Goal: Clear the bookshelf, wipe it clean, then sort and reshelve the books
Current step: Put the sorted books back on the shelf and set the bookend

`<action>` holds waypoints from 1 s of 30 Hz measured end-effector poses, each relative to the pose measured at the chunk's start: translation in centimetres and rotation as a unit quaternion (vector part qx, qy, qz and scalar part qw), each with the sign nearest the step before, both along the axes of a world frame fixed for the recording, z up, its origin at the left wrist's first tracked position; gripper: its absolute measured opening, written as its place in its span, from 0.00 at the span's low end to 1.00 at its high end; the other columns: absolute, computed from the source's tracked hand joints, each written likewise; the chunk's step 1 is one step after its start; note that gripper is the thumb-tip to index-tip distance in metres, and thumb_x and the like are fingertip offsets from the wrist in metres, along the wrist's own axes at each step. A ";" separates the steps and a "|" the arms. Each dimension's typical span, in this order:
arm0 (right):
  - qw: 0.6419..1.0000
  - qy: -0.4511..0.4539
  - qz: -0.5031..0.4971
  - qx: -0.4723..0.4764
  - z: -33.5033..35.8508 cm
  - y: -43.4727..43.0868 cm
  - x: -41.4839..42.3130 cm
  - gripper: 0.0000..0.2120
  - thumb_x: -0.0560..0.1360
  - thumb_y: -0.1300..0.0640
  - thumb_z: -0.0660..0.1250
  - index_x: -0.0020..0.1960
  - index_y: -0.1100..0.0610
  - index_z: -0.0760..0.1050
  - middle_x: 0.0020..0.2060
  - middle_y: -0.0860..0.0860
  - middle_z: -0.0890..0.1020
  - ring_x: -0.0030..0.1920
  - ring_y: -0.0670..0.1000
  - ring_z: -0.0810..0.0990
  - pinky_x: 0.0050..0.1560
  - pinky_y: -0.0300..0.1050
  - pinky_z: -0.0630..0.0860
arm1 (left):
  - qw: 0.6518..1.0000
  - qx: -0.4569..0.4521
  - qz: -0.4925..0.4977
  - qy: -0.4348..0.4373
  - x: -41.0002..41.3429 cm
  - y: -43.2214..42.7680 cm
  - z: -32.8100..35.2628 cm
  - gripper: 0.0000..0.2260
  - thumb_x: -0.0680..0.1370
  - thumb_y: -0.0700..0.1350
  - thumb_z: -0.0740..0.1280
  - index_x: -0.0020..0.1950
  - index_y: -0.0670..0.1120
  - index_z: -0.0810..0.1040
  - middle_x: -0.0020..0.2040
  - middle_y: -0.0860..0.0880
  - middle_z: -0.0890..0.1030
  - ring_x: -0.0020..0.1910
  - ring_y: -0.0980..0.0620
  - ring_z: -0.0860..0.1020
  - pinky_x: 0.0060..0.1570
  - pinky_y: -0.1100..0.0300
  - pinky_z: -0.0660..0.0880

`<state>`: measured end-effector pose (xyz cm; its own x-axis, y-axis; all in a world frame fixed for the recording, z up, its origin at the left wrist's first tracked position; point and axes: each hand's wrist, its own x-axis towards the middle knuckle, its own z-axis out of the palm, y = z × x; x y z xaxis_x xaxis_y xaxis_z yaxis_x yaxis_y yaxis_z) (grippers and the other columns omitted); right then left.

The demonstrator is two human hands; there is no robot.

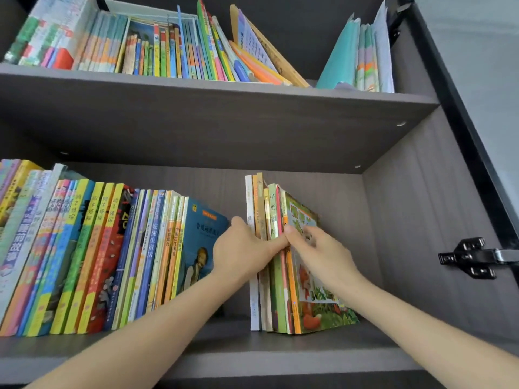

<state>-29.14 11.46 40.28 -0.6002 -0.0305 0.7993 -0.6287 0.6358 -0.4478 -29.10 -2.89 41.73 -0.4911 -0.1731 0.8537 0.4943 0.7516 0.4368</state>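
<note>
A small upright bunch of thin picture books (276, 290) stands on the lower shelf board (224, 338), right of centre. My left hand (243, 252) grips the spines of this bunch, thumb on its left side. My right hand (317, 251) rests on the green illustrated cover of the rightmost book (323, 313), thumb at the spines. A long row of colourful books (92, 256) fills the left part of the same shelf, ending in a blue-covered book (202, 237) that leans right.
The upper shelf (213, 91) holds many thin books (134, 49), some slanted (261, 51), and teal folders (356, 57) at the right. The cabinet's right wall (421, 220) carries a black door hinge (474, 258). A gap separates the two book groups.
</note>
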 end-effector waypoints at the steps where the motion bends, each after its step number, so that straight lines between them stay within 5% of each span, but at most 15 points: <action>1: 0.998 -0.023 0.051 -0.039 -0.1 -0.3 0.1 0.36 0.73 0.30 0.54 0.75 0.50 0.62 0.67 0.46 0.73 0.67 0.50 0.72 0.65 0.46 0.67 | 0.998 0.013 -0.053 -0.017 0.1 -0.2 0.0 0.25 0.69 0.68 0.67 0.47 0.48 0.67 0.40 0.55 0.71 0.36 0.60 0.71 0.31 0.65 0.65; 5: 0.981 -0.052 0.174 -0.069 -0.3 -0.2 0.1 0.39 0.65 0.29 0.64 0.71 0.45 0.64 0.57 0.39 0.77 0.57 0.42 0.78 0.61 0.47 0.75 | 0.964 0.067 -0.250 -0.066 -0.8 -1.2 0.5 0.25 0.72 0.65 0.65 0.53 0.44 0.71 0.44 0.52 0.76 0.41 0.59 0.75 0.39 0.66 0.69; 8: 0.986 -0.037 0.161 -0.038 -0.4 0.0 -0.1 0.37 0.67 0.39 0.73 0.70 0.44 0.62 0.54 0.36 0.76 0.55 0.41 0.78 0.55 0.43 0.77 | 0.961 0.050 -0.265 -0.055 -1.8 -1.7 0.7 0.37 0.61 0.71 0.72 0.57 0.43 0.76 0.51 0.50 0.83 0.49 0.56 0.82 0.53 0.56 0.78; 11: 0.988 -0.032 0.151 -0.028 -0.5 0.0 0.0 0.35 0.70 0.47 0.74 0.71 0.45 0.60 0.50 0.36 0.75 0.52 0.41 0.78 0.51 0.40 0.78 | 0.955 0.051 -0.286 -0.063 -1.7 -1.7 0.6 0.34 0.62 0.67 0.74 0.59 0.46 0.77 0.53 0.52 0.83 0.53 0.55 0.81 0.58 0.53 0.76; 17: 0.997 -0.008 0.070 0.013 -0.2 -0.1 0.2 0.32 0.73 0.49 0.70 0.71 0.49 0.59 0.57 0.43 0.76 0.52 0.43 0.77 0.43 0.34 0.76 | 0.955 0.058 -0.285 -0.061 -1.3 -1.5 0.1 0.17 0.74 0.56 0.68 0.60 0.50 0.76 0.55 0.56 0.81 0.54 0.60 0.79 0.51 0.66 0.75; 22: 1.000 0.020 0.008 0.019 -0.3 0.9 0.6 0.21 0.74 0.48 0.68 0.60 0.47 0.60 0.48 0.40 0.70 0.38 0.38 0.70 0.30 0.27 0.64 | 0.973 0.077 -0.218 -0.030 -1.2 -1.6 0.3 0.07 0.79 0.48 0.65 0.56 0.49 0.75 0.49 0.55 0.81 0.44 0.60 0.79 0.32 0.74 0.72; 27: 0.999 0.041 0.006 0.034 -0.9 1.4 0.5 0.22 0.74 0.47 0.68 0.62 0.49 0.61 0.52 0.41 0.72 0.40 0.37 0.72 0.32 0.26 0.67 | 0.971 0.079 -0.222 -0.033 -1.2 -1.3 0.6 0.08 0.76 0.43 0.67 0.55 0.45 0.78 0.48 0.50 0.83 0.44 0.56 0.82 0.35 0.69 0.77; 30: 0.998 0.042 0.011 0.053 -1.1 0.9 -0.4 0.31 0.73 0.40 0.67 0.68 0.51 0.58 0.59 0.43 0.75 0.52 0.43 0.77 0.48 0.34 0.75 | 0.972 0.071 -0.222 -0.030 -1.2 -0.5 0.7 0.07 0.75 0.41 0.67 0.52 0.44 0.79 0.46 0.49 0.84 0.43 0.54 0.82 0.36 0.67 0.77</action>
<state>-29.57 12.38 39.20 -0.5295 -0.1293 0.8384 -0.6754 0.6623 -0.3244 -30.28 -3.38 42.43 -0.5920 -0.0467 0.8046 0.7271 0.3995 0.5582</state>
